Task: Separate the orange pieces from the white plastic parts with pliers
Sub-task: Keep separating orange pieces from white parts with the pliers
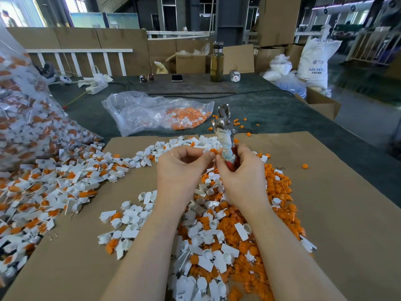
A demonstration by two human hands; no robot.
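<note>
At frame centre: my left hand point(184, 161) pinches a white plastic part point(206, 149) with its orange piece point(214, 151), touching my right hand point(240, 168)
Pliers point(224, 135): gripped in my right fist, head pointing up, jaws idle
Risk: the small part could slip from my fingertips into the mixed pile point(227, 224) below
Pose: both wrists raised, fingers curled, hands together

A factory floor: stacked cardboard boxes point(280, 20), an ABS resin sack point(314, 61), steel columns point(230, 16).
</note>
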